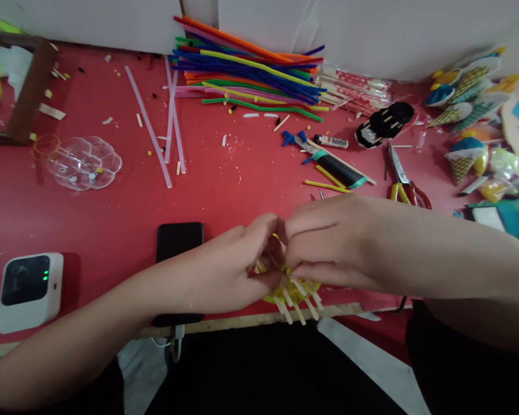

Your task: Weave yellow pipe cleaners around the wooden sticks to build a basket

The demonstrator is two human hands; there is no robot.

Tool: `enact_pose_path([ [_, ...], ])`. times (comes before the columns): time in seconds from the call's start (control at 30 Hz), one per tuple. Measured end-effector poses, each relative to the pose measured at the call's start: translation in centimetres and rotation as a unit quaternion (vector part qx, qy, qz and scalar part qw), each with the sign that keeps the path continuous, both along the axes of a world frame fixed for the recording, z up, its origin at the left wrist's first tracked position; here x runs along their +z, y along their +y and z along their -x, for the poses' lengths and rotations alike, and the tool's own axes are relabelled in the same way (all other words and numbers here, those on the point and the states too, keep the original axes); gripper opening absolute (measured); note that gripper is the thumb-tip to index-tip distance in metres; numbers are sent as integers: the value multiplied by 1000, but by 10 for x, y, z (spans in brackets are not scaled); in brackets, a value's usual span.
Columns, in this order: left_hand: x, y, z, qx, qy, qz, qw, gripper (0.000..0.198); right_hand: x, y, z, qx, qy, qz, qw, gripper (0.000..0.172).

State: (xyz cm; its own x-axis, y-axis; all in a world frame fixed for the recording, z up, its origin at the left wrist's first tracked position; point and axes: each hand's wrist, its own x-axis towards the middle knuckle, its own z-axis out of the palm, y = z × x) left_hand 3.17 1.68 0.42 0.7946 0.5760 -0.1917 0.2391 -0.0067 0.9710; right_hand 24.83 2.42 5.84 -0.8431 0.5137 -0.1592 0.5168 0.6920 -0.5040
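My left hand (229, 268) and my right hand (333, 239) meet at the front edge of the red table (112, 219), fingers pinched together. Both hold a small yellow craft piece (285, 291) with several thin wooden sticks (300, 302) poking out below it. Most of that piece is hidden by my fingers. A black phone (179, 242) lies just left of my left hand, partly under my forearm.
A pile of coloured pipe cleaners (251, 75) lies at the back. Clear plastic tray (84, 164) and white device with green lights (28, 288) are on the left. Pliers (400, 178), a black-handled tool (339, 170) and paper ice-cream cones (467, 115) are on the right. Pink straws (149, 127) lie loose.
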Motion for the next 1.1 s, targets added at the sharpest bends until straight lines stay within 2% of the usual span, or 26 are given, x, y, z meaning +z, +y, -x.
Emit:
enact_pose_path([
  [0.1,-2,0,2,3,-28,23,999,21,-2,2,0,19,5,49,999,21],
  [0.33,-2,2,3,3,-50,-11,999,21,-6,-2,0,-36,51,73,995,20],
  [0.47,0,4,3,21,-46,-2,999,21,-6,0,-2,-58,81,59,993,21],
  [0.63,-5,7,1,94,-33,28,995,20,-13,12,-6,-100,102,43,989,17],
  [0.83,-10,4,2,121,-29,-74,990,21,-18,11,-5,-147,96,-5,985,14],
  [0.9,-10,2,5,125,-26,-83,988,20,-18,8,-5,-157,102,-16,982,15],
  [1.0,-11,2,9,129,-43,-54,989,23,-18,5,-6,-159,127,-24,979,14],
  [1.1,-12,5,13,119,-92,2,989,25,-17,3,-8,-124,167,-35,978,11],
])
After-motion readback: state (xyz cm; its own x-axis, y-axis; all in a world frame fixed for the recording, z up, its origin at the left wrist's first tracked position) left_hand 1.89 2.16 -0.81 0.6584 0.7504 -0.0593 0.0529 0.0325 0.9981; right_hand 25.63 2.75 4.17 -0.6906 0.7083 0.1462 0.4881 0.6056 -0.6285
